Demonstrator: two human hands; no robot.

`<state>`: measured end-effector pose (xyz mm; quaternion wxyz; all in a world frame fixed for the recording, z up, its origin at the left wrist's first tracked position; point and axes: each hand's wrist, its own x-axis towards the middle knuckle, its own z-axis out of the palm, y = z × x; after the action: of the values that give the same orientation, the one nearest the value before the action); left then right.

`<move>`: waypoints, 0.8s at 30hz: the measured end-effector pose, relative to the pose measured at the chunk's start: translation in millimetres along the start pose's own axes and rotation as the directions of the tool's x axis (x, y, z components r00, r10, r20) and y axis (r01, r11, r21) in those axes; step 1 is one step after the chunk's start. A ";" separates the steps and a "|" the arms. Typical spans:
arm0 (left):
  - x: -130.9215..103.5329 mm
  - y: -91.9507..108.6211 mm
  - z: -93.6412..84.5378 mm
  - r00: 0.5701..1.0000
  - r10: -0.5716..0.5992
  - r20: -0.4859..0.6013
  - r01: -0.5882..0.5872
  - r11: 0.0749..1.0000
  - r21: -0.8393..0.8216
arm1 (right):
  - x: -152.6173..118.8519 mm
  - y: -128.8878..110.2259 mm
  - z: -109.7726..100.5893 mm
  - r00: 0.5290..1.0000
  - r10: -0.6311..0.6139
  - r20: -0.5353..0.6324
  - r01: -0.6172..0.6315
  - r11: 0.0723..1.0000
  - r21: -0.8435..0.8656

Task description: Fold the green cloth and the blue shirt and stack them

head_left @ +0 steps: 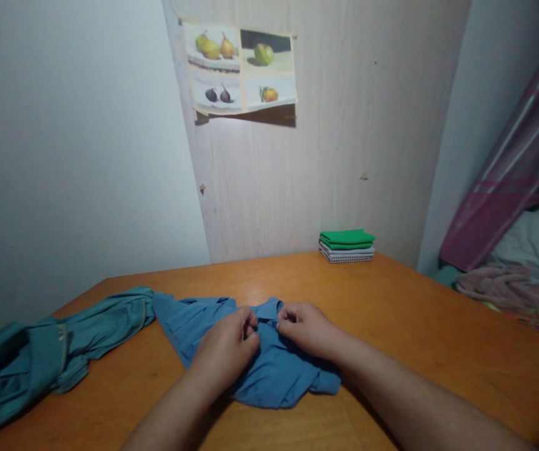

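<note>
A crumpled blue shirt [274, 369] lies on the wooden table in front of me, its collar band towards the far side. My left hand [232, 341] pinches the fabric near the collar, with thumb and forefinger pressed together. Just to the right, my right hand [309, 329] pinches the other side of the same collar area. A short strip of the collar stretches between the two hands. Whatever small part sits inside each pinch is hidden by the fingers. Part of the shirt lies under my left forearm.
A teal garment [104, 332] lies rumpled along the table's left side, touching the blue shirt. Folded green and checked cloths [347, 245] are stacked at the table's [420, 338] back edge. Fruit pictures [241, 72] hang on the wall. A pink curtain [499, 169] and bedding [514, 288] are at right.
</note>
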<state>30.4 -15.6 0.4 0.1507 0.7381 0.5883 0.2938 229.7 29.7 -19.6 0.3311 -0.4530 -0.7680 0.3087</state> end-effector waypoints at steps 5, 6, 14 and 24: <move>0.7 10.1 9.2 0.999 -0.048 0.020 0.052 0.938 -0.343 | -0.1 -6.9 0.2 0.999 -0.045 0.019 0.038 0.958 0.284; 0.3 12.4 10.7 0.995 -0.085 0.046 0.096 0.908 -0.408 | -0.8 -8.1 0.5 0.999 -0.049 0.021 0.041 0.952 0.304; -2.0 18.5 10.0 0.962 -0.227 0.151 0.267 0.670 -0.692 | -4.7 -8.5 7.9 0.999 -0.028 -0.033 0.038 0.933 0.357; 1.9 8.3 12.9 0.934 -0.261 0.243 0.345 0.486 -0.803 | -9.2 -15.6 4.5 0.997 -0.069 0.020 0.056 0.921 0.385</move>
<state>45.1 -14.4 -4.5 0.5581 0.4732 0.4900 0.4738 221.9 14.5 -12.4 0.4104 -0.3494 -0.7121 0.4498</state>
